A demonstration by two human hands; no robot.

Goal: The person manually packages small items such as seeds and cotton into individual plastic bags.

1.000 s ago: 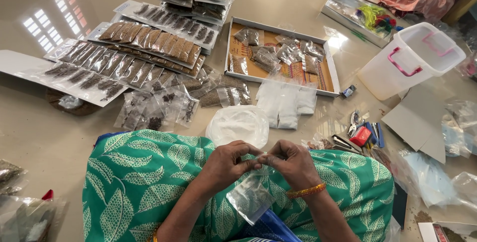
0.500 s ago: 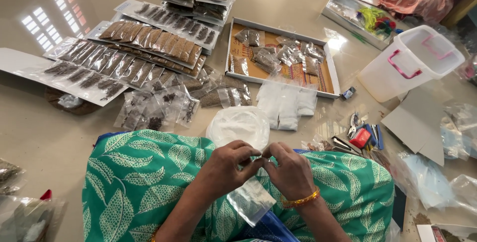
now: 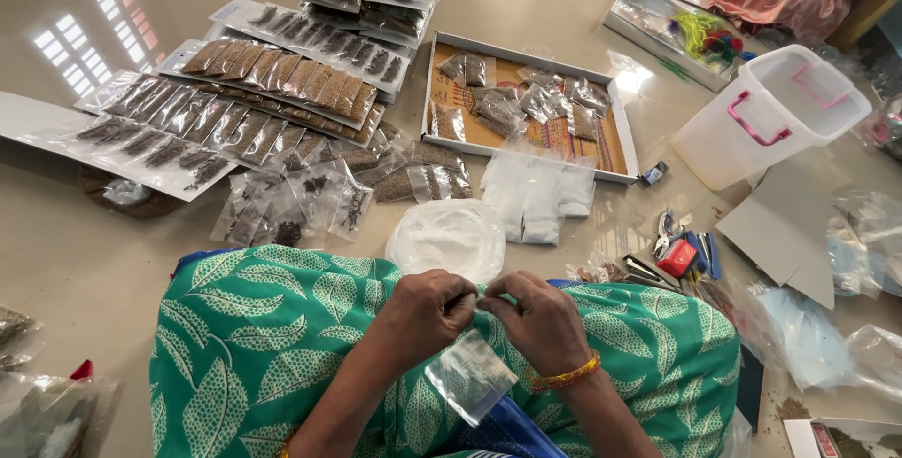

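We see small clear pouch (image 3: pixel 470 375) hanging from fingers (image 3: pixel 467 303) of both hands, pinched at top edge. Pouch: transparent plastic, rectangular, glossy, crinkled, tilted with lower corner toward bottom of view. Contents too faint to tell. It dangles over green leaf-print cloth (image 3: pixel 282 345) on lap, below round white bag (image 3: pixel 446 237) on floor, apart from it.

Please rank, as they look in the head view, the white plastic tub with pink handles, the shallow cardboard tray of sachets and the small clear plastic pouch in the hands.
1. Shallow cardboard tray, widest.
2. White plastic tub with pink handles, somewhat smaller.
3. Small clear plastic pouch, smallest though nearest the camera, held by left hand and right hand.
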